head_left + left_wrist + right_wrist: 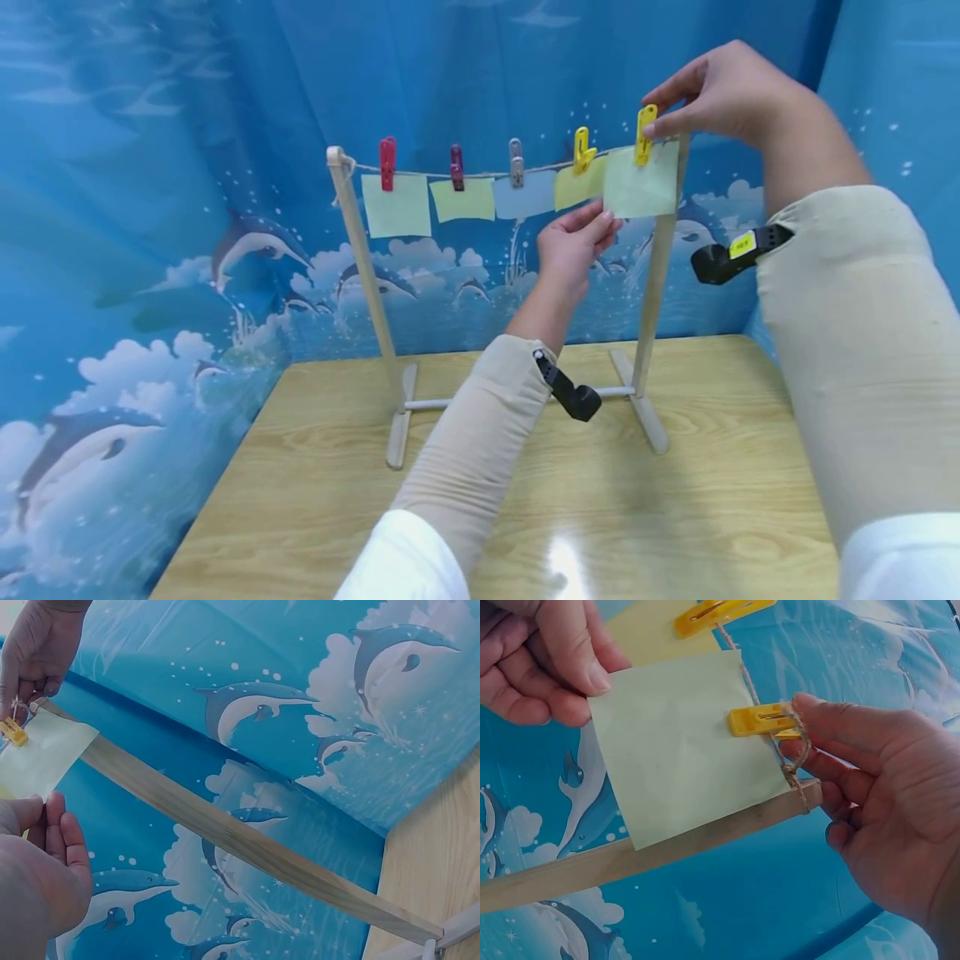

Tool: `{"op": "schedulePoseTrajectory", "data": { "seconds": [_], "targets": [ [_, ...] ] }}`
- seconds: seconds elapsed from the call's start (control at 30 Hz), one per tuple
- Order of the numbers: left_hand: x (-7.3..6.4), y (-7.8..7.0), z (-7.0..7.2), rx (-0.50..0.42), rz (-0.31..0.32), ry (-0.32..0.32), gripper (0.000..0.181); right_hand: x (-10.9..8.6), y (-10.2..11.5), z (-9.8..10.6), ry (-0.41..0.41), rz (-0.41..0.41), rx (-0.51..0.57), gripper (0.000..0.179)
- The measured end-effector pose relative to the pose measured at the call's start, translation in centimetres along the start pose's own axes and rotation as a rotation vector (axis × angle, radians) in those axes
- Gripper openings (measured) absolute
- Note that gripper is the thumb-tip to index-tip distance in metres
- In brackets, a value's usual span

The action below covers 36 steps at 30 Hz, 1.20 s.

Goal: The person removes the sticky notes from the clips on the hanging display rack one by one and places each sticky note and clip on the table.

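Note:
A pale green paper square (640, 185) hangs at the right end of a string (750, 682), with a yellow clothespin (754, 720) over its top edge. My right hand (738, 96) pinches that clothespin between thumb and fingers. Below, my left hand (572, 246) pinches the paper's lower left corner, as the right wrist view shows closely. Left along the string, a yellow paper (573, 187) hangs from another yellow clothespin (582, 152). A blue paper (525, 197) hangs from a grey clothespin (516, 162). Two more papers hang from a dark red clothespin (457, 167) and a red clothespin (387, 163).
The string is tied between two wooden posts, the left post (363, 258) and the right post (655, 292), joined low by a white bar (427, 404). The stand rests on a wood-grain table (300, 483). A blue dolphin-printed curtain (150, 250) hangs behind.

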<state>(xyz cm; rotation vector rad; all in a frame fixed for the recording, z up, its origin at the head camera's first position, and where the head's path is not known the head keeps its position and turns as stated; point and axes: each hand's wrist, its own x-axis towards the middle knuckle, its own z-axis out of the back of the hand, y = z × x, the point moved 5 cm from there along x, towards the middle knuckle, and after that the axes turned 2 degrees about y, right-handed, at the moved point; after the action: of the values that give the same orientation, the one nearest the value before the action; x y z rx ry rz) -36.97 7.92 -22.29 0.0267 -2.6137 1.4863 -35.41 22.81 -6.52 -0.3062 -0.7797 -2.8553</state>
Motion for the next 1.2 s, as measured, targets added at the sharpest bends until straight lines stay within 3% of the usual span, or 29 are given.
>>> {"op": "schedulePoseTrajectory", "data": {
  "seconds": [0.43,0.87,1.0,1.2],
  "targets": [
    [-0.2,-0.2,-0.1,-0.029,-0.017,-0.019,0.007,-0.5,-0.2,0.3,-0.042,0.027,0.067,0.067],
    [-0.7,0.0,0.1,0.0,-0.002,-0.024,0.006,-1.2,-1.0,1.5,-0.138,0.006,0.222,0.056],
    [-2.0,-0.5,0.2,-0.012,0.012,-0.022,0.006,-1.5,-1.3,2.1,-0.181,0.018,0.275,0.053],
    [-1.4,0.2,0.6,-0.041,0.009,0.005,0.007,-1.9,-1.4,2.7,-0.235,0.063,0.392,0.051]
  ]
}}
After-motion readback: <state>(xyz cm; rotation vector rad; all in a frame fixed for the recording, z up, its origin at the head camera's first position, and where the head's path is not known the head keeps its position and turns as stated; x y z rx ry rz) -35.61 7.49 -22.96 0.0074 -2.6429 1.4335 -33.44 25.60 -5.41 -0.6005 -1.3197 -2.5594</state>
